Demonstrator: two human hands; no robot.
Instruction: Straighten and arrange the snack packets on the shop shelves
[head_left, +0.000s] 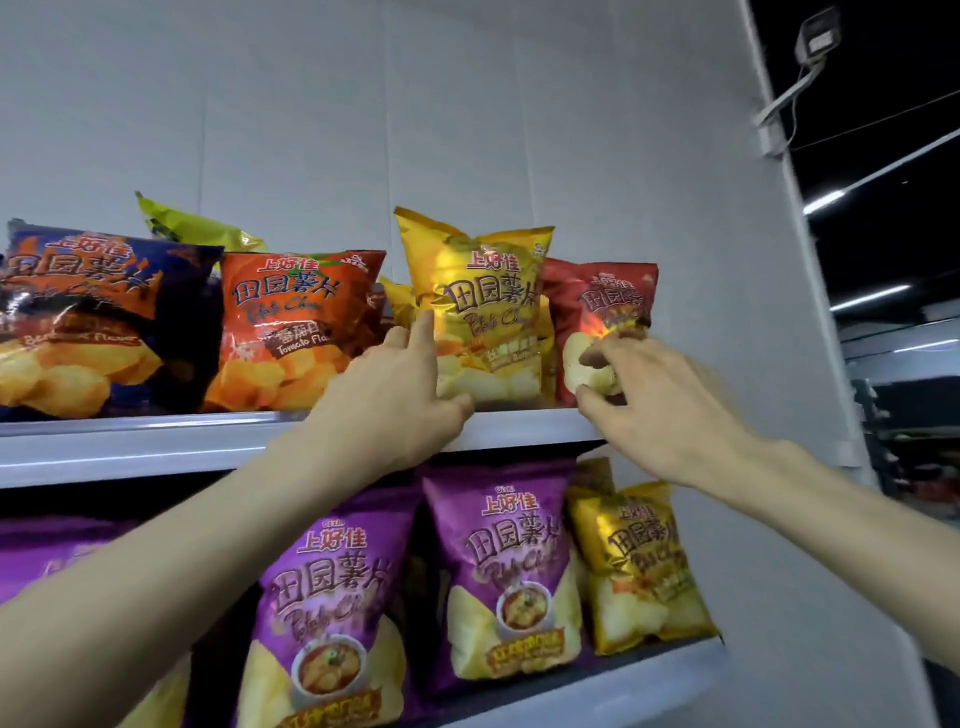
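Note:
On the top shelf (156, 447) stands a row of chip packets: dark blue (93, 322), orange tomato (296, 332), yellow (483, 306) and red (602, 306). My left hand (400, 395) holds the yellow packet at its lower left corner, forefinger straight up along its edge and thumb under its bottom. My right hand (639, 395) pinches the lower front of the red packet with curled fingers. The yellow packet stands upright, partly in front of the red one.
A green-yellow packet (192, 228) lies behind the blue one. The lower shelf (623, 680) carries purple packets (498, 577) and a small yellow packet (639, 566) at its right end. A white wall closes the shelves' right side. A camera (818, 36) hangs top right.

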